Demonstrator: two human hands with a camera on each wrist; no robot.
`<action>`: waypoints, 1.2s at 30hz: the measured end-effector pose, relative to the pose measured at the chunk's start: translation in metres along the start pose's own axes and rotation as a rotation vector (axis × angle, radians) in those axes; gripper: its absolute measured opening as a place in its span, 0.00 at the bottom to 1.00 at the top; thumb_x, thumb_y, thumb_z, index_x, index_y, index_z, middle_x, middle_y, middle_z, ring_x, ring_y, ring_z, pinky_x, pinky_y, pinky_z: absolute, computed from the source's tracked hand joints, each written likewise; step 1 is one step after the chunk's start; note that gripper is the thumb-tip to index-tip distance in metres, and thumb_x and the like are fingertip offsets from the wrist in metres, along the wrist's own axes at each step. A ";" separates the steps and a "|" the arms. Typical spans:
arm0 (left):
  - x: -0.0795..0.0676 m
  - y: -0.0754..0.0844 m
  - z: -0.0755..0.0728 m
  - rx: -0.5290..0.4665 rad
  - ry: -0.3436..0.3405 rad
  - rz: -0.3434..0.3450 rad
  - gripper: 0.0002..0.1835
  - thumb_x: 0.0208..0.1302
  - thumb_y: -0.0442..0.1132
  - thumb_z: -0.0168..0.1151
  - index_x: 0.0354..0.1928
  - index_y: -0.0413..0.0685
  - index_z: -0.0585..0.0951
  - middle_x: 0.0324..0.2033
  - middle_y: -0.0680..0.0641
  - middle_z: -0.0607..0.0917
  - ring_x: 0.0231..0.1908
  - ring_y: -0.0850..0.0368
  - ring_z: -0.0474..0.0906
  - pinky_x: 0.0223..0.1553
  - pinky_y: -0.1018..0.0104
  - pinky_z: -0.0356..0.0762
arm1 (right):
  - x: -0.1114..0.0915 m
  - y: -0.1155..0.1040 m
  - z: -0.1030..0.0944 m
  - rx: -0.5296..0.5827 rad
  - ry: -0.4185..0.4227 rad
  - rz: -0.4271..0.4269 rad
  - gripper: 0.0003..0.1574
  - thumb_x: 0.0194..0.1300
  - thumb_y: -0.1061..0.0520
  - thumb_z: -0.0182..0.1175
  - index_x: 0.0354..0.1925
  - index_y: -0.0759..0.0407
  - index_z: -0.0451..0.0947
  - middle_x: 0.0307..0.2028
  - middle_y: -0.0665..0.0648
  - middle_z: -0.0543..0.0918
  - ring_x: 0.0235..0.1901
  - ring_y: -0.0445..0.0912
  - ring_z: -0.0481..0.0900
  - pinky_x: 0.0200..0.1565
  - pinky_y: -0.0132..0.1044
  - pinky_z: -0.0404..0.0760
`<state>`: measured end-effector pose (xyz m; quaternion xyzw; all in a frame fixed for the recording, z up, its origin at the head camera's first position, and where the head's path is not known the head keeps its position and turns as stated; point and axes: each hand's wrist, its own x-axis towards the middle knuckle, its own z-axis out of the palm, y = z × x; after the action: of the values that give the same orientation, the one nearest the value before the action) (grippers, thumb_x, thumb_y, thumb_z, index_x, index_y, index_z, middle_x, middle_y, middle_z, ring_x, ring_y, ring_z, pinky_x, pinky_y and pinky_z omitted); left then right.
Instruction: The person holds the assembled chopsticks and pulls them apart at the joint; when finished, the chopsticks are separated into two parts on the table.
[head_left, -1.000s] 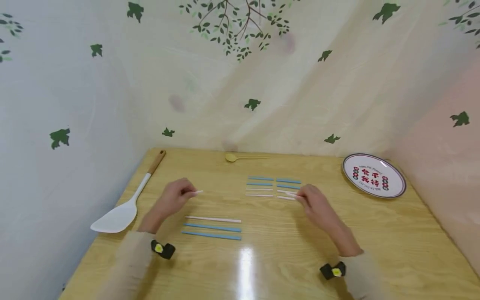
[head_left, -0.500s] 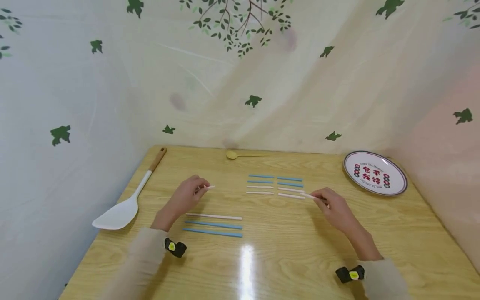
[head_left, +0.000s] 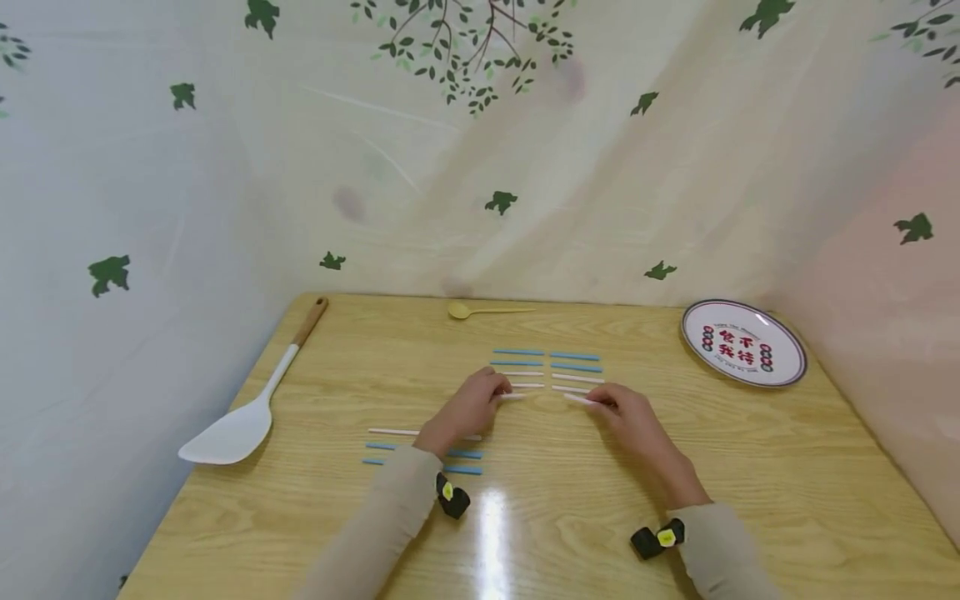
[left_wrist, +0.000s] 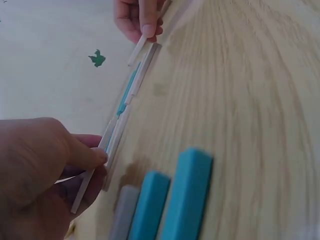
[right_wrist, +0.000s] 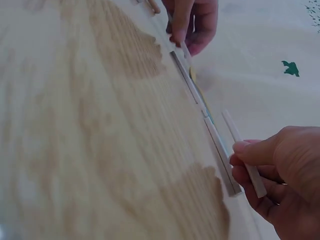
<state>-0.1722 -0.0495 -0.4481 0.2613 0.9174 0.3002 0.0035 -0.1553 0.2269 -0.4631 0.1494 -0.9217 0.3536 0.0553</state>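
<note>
My left hand (head_left: pixel 471 407) pinches a thin white chopstick piece (left_wrist: pixel 81 192) between thumb and fingers. The right hand (head_left: pixel 632 419) grips another white chopstick piece (right_wrist: pixel 256 181), its free end pointing left. Both pieces are held low at the near side of two columns of short pieces, tips facing each other across a small gap. In the left column lie blue pieces (head_left: pixel 517 352) and white pieces (head_left: pixel 531 386); the right column has blue pieces (head_left: pixel 576 357) and white pieces (head_left: pixel 577 378). Under my left forearm, partly hidden, lie a long white chopstick (head_left: pixel 388 432) and two long blue chopsticks (head_left: pixel 464 470).
A white spatula (head_left: pixel 234 435) with a wooden handle lies along the table's left edge. At the back is a yellow spoon (head_left: pixel 459 311). A patterned plate (head_left: pixel 705 354) stands at the back right, near the curtain (head_left: pixel 420 233) around the wooden table (head_left: pixel 540 533).
My left hand has carried its piece rightward to the left column. The right hand first drew out to the right, then came back left, so the two held pieces are now nearer each other.
</note>
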 end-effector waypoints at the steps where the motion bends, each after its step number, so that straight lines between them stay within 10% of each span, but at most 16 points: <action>1: 0.003 0.001 0.004 0.006 0.012 -0.005 0.07 0.65 0.27 0.55 0.40 0.39 0.81 0.33 0.45 0.77 0.35 0.55 0.72 0.42 0.62 0.74 | 0.000 0.000 0.002 0.004 0.000 0.006 0.03 0.64 0.62 0.61 0.38 0.60 0.81 0.34 0.54 0.83 0.36 0.45 0.77 0.40 0.42 0.77; 36: 0.012 0.003 0.027 0.041 0.123 0.008 0.10 0.66 0.26 0.55 0.40 0.43 0.84 0.36 0.46 0.79 0.41 0.52 0.74 0.48 0.62 0.74 | 0.004 0.000 0.013 -0.121 0.039 -0.061 0.10 0.60 0.65 0.63 0.40 0.59 0.86 0.39 0.58 0.82 0.42 0.54 0.79 0.46 0.52 0.77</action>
<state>-0.1772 -0.0267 -0.4672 0.2462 0.9207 0.2970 -0.0593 -0.1595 0.2168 -0.4720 0.1666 -0.9352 0.2985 0.0929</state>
